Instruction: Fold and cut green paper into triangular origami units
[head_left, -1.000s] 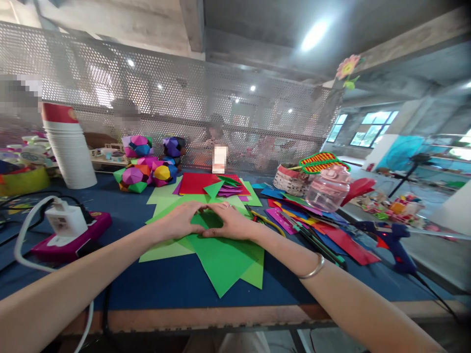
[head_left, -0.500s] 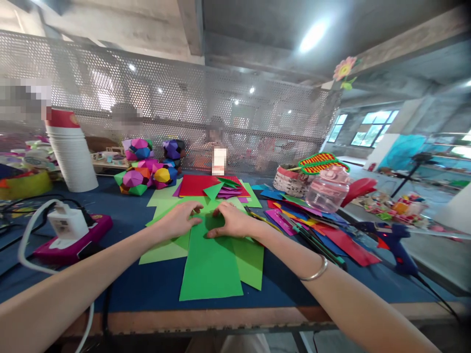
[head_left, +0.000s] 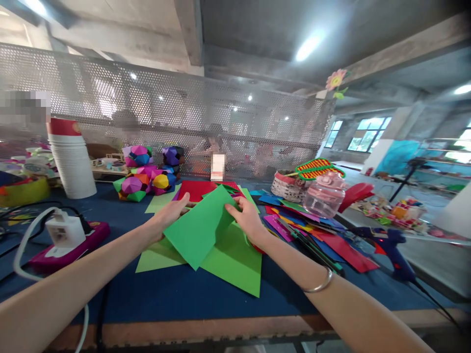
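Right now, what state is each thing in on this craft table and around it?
Green sheet: held up, tilted
Right hand: pinching the sheet's upper right edge
Left hand: at its left edge, fingers partly hidden
Lighter green sheets: lying below, partly covered
Paper cups: nested in a stack
White charger: plugged into the purple power strip
Pink bottle: upright, lid on
Ceiling light: lit

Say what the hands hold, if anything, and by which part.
A green sheet, by its right corner, in the right hand; left hand partly behind, its grip hidden.
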The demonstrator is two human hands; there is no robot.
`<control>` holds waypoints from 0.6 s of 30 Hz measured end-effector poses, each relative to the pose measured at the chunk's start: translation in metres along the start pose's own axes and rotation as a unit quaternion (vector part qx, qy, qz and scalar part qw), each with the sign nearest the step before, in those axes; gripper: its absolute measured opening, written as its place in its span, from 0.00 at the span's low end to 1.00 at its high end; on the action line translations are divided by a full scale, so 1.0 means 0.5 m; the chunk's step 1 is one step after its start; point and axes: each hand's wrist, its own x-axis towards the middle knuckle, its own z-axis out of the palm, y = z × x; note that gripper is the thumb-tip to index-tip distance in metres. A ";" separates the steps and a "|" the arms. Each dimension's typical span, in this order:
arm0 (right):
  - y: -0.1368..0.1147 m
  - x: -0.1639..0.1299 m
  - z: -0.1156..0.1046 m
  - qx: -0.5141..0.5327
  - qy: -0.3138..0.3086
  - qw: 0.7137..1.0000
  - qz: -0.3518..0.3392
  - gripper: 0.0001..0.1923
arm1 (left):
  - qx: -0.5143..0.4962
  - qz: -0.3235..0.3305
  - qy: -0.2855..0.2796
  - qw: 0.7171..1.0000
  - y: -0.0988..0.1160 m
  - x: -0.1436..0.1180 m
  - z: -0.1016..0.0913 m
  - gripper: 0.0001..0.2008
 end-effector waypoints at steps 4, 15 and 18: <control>0.003 -0.002 -0.006 0.050 0.074 0.996 0.028 0.18 | -0.193 -0.068 -0.024 0.979 0.017 -0.003 -0.023 0.32; -0.010 -0.012 0.003 0.120 0.133 0.982 0.057 0.19 | -0.311 -0.090 0.020 0.946 0.012 -0.005 -0.006 0.13; -0.005 -0.012 0.005 0.113 0.136 0.984 0.035 0.16 | -0.307 -0.080 0.015 0.948 0.003 0.002 -0.006 0.14</control>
